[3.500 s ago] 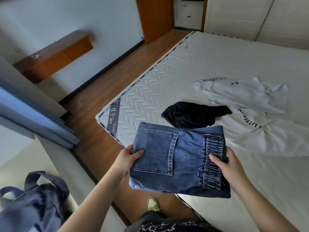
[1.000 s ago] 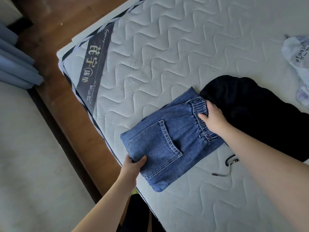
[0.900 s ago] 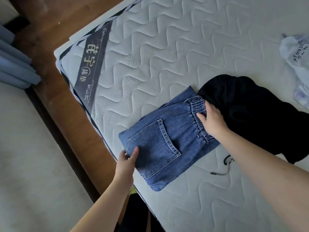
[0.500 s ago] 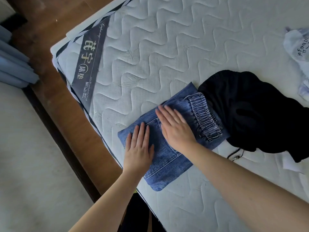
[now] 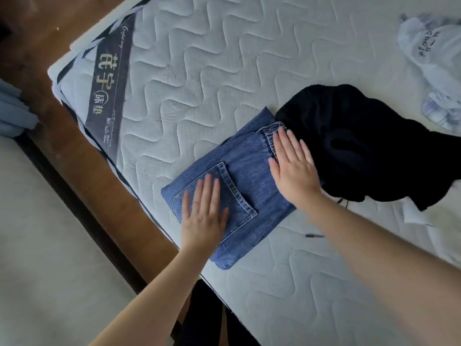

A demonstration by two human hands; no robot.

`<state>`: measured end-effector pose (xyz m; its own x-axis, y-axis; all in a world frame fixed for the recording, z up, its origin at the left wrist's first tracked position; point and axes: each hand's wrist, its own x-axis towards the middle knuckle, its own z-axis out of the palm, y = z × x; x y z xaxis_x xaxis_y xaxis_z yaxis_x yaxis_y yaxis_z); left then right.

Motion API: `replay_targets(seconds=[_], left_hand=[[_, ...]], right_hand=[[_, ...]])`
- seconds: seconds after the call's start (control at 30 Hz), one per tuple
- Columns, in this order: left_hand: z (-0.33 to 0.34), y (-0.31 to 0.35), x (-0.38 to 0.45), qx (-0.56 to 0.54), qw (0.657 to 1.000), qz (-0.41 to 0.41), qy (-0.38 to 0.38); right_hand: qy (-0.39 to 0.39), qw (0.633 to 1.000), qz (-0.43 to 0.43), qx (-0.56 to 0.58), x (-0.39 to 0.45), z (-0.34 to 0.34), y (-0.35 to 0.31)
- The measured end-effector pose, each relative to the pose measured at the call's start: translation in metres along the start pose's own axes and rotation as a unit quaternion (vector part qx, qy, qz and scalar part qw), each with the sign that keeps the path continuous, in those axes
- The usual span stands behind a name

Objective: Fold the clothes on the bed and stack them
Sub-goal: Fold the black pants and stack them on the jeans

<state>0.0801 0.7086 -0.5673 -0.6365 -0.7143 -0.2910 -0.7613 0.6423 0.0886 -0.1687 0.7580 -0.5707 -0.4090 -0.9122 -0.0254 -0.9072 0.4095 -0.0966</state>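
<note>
Pressed flat on the folded jeans [image 5: 239, 186] near the bed [image 5: 199, 78] corner, left hand [image 5: 203, 216] and right hand [image 5: 291, 168] with fingers straight, gripping nothing; could slide off the edge or snag the black garment [image 5: 354, 146] touching them and come unfolded.

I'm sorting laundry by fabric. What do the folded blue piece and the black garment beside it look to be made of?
Folded blue piece: denim, likely cotton; diagonal twill weave, faded blue, contrast stitching round the patch pocket, gathered elastic waistband. Both hands press it flat. Black garment: a soft, matte knit, perhaps jersey or fleece; it slumps in loose folds without sheen, too dark to show a weave.
</note>
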Motion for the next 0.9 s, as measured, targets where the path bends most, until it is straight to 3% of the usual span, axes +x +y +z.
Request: replay_targets(seconds=[0.1,0.3,0.47,0.73,0.8,0.9], left_hand=[[0.012,0.039,-0.027,-0.051,0.996,0.067,-0.006],[0.031,0.053,-0.035,-0.007,0.991,0.096,-0.092],[0.012,0.062,-0.022,0.0,0.986,0.119,-0.113],[-0.027,0.088,0.044,-0.01,0.976,0.203,-0.083],[-0.033,0.105,0.058,-0.024,0.971,0.233,-0.057],[-0.039,0.128,0.076,-0.022,0.969,0.244,-0.046]], right_hand=[[0.052,0.998,0.005,0.021,-0.045,0.009,-0.021],[0.009,1.0,0.006,-0.006,-0.083,0.033,0.02],[0.003,0.999,-0.005,0.041,-0.074,0.022,0.022],[0.206,0.969,0.122,0.064,-0.066,-0.033,0.054],[0.179,0.966,0.181,0.039,-0.065,-0.04,0.07],[0.029,0.966,0.256,0.005,-0.061,-0.04,0.095]])
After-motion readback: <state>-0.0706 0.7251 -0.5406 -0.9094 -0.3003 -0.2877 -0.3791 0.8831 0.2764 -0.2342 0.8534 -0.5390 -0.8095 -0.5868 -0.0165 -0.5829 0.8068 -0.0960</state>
